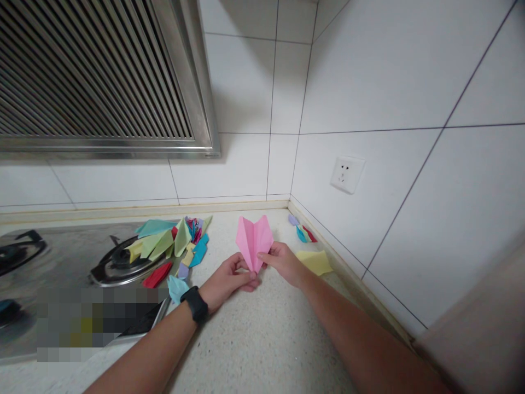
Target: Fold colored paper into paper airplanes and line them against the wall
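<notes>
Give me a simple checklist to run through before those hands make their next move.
1. Pink folded paper held: ok, left fingers and right fingers are both on its lower part.
2. Its pointed end towards the person: ok.
3. Yellow paper untouched by the right forearm: cannot tell, the arm overlaps it in view.
4. Watch apart from the light-blue paper: cannot tell.
5. Colored paper pile off the burner: not ok, it lies partly over it.

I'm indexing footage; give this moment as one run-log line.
left hand: holds pink paper near bottom tip | right hand: holds its lower right | right: yellow paper | left: stove, folded papers
</notes>
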Demonstrator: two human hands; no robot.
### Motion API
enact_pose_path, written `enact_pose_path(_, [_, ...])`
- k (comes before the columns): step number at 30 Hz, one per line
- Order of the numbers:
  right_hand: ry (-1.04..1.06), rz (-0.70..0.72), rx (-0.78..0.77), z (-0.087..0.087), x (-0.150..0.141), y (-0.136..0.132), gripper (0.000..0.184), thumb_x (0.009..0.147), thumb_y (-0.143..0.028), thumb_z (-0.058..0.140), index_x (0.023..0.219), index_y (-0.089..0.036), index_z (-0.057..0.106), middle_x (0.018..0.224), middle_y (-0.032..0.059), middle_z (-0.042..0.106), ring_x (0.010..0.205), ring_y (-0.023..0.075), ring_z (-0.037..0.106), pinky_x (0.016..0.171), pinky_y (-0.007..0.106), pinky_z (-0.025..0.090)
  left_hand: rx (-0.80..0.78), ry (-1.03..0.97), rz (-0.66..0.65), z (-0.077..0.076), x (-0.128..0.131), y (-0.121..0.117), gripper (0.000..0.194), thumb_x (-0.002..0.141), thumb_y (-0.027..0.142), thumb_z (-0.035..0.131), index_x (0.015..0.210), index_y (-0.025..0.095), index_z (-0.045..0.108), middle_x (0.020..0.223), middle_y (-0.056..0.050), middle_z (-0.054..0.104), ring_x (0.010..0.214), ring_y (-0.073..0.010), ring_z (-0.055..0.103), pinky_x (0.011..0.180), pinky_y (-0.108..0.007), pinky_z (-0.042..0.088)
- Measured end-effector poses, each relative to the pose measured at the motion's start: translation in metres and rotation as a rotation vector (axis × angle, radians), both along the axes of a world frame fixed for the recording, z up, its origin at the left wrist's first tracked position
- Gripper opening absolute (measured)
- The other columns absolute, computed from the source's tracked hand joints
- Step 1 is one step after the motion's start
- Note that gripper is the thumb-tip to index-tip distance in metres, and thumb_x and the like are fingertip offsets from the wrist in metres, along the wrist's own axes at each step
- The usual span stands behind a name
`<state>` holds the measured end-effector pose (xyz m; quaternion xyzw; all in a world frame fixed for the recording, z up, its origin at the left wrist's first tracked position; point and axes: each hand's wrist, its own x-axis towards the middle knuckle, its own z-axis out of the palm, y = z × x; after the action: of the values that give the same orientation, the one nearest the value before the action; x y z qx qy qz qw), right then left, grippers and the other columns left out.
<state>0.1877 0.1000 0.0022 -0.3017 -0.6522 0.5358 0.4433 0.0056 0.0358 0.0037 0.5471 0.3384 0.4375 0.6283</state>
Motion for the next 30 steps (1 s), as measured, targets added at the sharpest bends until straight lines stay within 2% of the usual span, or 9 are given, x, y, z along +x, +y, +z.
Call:
enact_pose_path(4, [-0.005,0.027,0.005,0.0,0.0,-0.001,0.024,0.074,-0.036,0.07,0.081,-0.013,0.067,0.071,0.002,0.065,0.061,0.0122,0.056,0.06,0.027,0.045,0.017,0.043,-0.053,-0.003,0.001,0.001,0.042,0.078,0.031,0.071,0.113,0.017,0.052,0.096,-0.007,0.062,0.079,-0.0166,0.067,0.068,-0.028,0.053])
enact_pose_path(13, [-0.021,0.031,0.015,-0.005,0.005,0.005,0.025,0.074,-0.038,0.07,0.078,-0.013,0.067,0.069,0.0027,0.065,0.059,0.012,0.054,0.059,0.026,0.044,0.041,0.057,-0.012,-0.008,-0.001,0.004,0.035,0.082,0.033,0.066,0.109,0.015,0.053,0.089,-0.006,0.062,0.072,-0.0148,0.066,0.059,-0.022,0.051])
enact_pose_path(20, [-0.067,0.013,0.027,-0.005,0.008,0.008,0.025,0.076,-0.038,0.068,0.075,-0.013,0.065,0.061,0.0006,0.059,0.056,0.0115,0.051,0.054,0.025,0.039,0.049,0.067,0.047,-0.004,-0.003,0.007,0.036,0.083,0.034,0.065,0.11,0.015,0.05,0.082,-0.005,0.061,0.073,-0.0161,0.067,0.059,-0.023,0.052])
enact_pose_path(25, [-0.083,-0.012,0.028,0.0,0.011,0.006,0.025,0.076,-0.038,0.068,0.076,-0.013,0.065,0.061,0.0009,0.059,0.057,0.0118,0.051,0.055,0.025,0.039,0.085,0.092,0.08,-0.003,-0.006,0.01,0.033,0.081,0.034,0.066,0.103,0.016,0.05,0.078,-0.002,0.058,0.065,-0.0131,0.064,0.054,-0.021,0.05])
enact_pose_path(30, [-0.015,-0.017,0.012,0.003,0.012,0.008,0.023,0.076,-0.036,0.068,0.084,-0.015,0.063,0.064,-0.0013,0.058,0.056,0.0108,0.051,0.056,0.025,0.039,0.181,0.137,0.126,-0.012,-0.012,0.017,0.024,0.083,0.036,0.062,0.088,0.017,0.048,0.073,0.0,0.056,0.059,-0.0103,0.058,0.048,-0.019,0.046])
